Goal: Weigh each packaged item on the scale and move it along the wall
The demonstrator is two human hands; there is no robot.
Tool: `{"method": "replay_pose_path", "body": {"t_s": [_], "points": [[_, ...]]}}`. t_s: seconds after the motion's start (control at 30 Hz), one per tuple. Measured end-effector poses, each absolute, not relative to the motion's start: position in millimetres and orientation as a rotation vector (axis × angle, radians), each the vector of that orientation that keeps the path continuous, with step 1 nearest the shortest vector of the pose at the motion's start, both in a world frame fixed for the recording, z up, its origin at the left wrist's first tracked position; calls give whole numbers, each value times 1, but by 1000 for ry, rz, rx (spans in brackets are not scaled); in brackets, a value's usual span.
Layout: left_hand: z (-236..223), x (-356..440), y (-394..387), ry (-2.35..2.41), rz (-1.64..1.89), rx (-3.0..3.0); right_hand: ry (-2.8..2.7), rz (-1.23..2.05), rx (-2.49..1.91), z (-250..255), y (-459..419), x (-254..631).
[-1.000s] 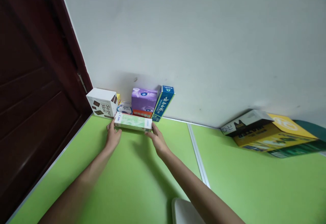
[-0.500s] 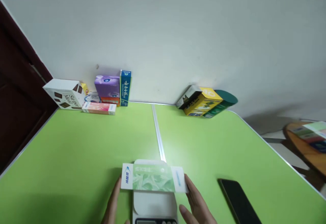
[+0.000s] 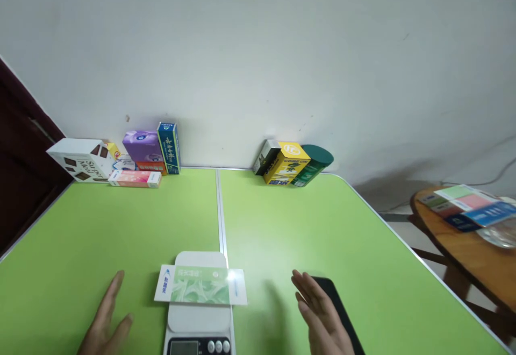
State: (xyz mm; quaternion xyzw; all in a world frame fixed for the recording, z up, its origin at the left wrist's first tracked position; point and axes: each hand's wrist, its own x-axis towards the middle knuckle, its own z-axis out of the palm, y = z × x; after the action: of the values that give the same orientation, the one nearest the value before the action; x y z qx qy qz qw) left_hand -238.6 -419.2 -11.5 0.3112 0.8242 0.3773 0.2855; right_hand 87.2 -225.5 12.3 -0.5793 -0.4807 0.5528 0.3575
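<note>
A green and white toothpaste box (image 3: 201, 285) lies crosswise on the white kitchen scale (image 3: 198, 320), its ends jutting out past both sides of the platform. The scale's display and buttons show at the bottom edge. To the left of the box, my left hand (image 3: 105, 322) is held over the table with thumb and fingers apart, holding nothing. My right hand (image 3: 322, 317) is on the other side, empty, fingers stretched out, in front of a black phone (image 3: 334, 296) that it partly hides.
Along the wall at left stand a white Super Meal box (image 3: 83, 161), a purple pack (image 3: 143, 146), a blue box (image 3: 169, 148) and a pink box (image 3: 135, 178). Further right are a yellow box (image 3: 287, 167) and a green container (image 3: 312, 164). A wooden stool (image 3: 439, 236) holds more boxes.
Both hands have let go of the toothpaste box and moved apart, left and right. The box stays on the scale. The camera view has turned to the right.
</note>
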Motion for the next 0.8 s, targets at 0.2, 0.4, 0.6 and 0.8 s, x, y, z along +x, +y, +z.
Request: {"method": "replay_pose_path", "body": {"t_s": [0.2,0.4,0.6,0.8], "points": [[-10,-210,-397,2117,1023,667,-1301,1727,-1355,-2,-231,58],[2,-191,-377,2007,901,610,-1437,1800,-1313,-10,-223,35],[50,-167,-287,1776,1035,858,-1846,1220,-1283,57,-149,63],[22,-149,-141,1552,1221,949,-2168,564,-1198,120,-45,36]]}}
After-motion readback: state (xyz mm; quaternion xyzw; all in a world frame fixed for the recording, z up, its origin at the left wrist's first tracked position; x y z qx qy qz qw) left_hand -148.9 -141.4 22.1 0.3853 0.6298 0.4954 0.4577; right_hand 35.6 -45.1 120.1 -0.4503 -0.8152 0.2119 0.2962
